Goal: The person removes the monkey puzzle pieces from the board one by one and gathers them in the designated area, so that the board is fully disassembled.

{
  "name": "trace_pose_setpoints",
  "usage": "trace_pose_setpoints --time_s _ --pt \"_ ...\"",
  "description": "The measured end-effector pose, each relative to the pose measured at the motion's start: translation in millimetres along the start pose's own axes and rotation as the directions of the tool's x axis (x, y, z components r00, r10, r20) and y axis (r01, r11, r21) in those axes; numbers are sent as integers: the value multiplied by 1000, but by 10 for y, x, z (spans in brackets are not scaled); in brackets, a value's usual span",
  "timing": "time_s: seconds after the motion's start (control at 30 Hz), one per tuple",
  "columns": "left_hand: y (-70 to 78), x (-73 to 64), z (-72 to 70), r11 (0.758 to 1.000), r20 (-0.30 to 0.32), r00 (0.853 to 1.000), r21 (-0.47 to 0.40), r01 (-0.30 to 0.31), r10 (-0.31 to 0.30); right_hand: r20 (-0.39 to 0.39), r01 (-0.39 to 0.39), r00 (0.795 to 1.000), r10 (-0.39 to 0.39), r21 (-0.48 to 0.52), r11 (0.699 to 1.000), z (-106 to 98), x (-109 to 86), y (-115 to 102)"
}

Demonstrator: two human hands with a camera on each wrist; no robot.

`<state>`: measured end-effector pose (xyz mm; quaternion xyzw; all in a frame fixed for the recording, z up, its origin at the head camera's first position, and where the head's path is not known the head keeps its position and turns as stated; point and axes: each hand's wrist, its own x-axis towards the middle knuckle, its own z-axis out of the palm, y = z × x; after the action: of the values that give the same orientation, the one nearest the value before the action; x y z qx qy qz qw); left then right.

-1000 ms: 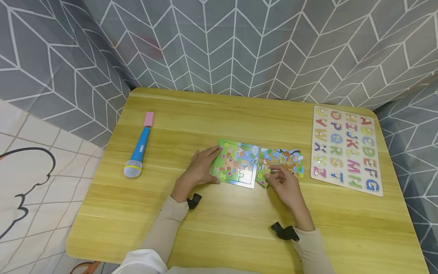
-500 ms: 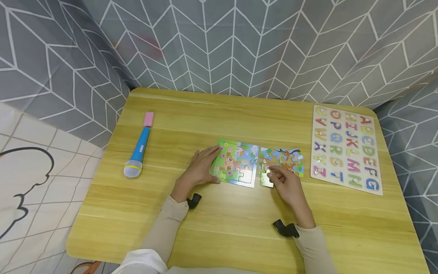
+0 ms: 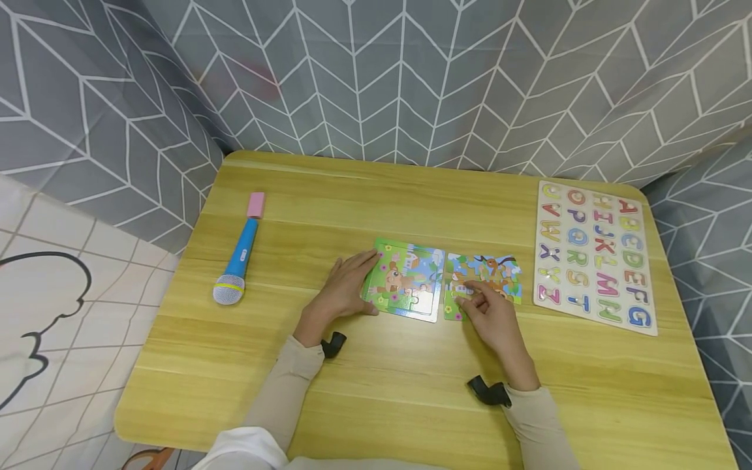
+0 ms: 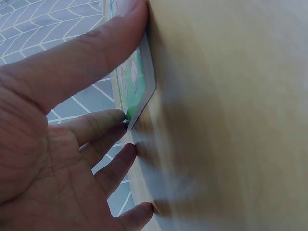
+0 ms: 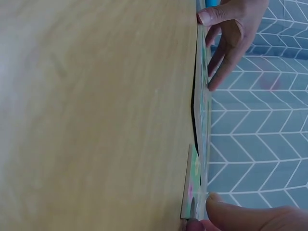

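Observation:
A square jigsaw puzzle board [image 3: 405, 281] with a cartoon animal picture lies mid-table, some pieces set in it and a bare outline at its lower right. My left hand [image 3: 348, 287] rests at its left side, fingers spread, thumb at the lower corner and fingertips at the upper one. My right hand [image 3: 490, 316] pinches a green puzzle piece [image 3: 452, 308] with flowers between thumb and forefinger, just right of the board. Behind that hand lies a second, deer-pictured puzzle [image 3: 499, 271], partly covered by the fingers. In the right wrist view the green piece [image 5: 191, 180] sits close over the tabletop.
At the right stands a white alphabet board [image 3: 593, 258] with coloured letters lying flat. A blue toy microphone [image 3: 237, 258] and a pink block [image 3: 255, 204] lie at the left. A grey patterned curtain [image 3: 382, 78] hangs behind the wooden table [image 3: 376, 391].
The puzzle piece in my right fingers has turned: tilted at first, then glinting, now squared up beside the board with its flowers showing. My left hand and the board stay in place.

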<state>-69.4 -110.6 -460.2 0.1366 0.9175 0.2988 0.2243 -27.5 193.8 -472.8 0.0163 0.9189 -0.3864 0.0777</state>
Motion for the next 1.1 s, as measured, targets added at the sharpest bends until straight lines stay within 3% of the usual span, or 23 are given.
trace_pose_setpoints --time_s 0.23,0.53,0.8,1.1 --pt "8 -2 8 1000 -2 1000 12 3 -3 -7 -1 1000 1 16 1000 -3 -13 -48" --pt "21 -11 21 1000 -8 1000 27 10 -10 35 80 996 -81 34 996 153 -5 -236" --pt "39 -10 41 1000 -20 1000 30 3 -2 87 111 990 -107 -38 993 365 27 -364" --pt "119 -21 78 1000 -38 999 23 -3 4 90 112 991 -103 -100 989 406 73 -446"
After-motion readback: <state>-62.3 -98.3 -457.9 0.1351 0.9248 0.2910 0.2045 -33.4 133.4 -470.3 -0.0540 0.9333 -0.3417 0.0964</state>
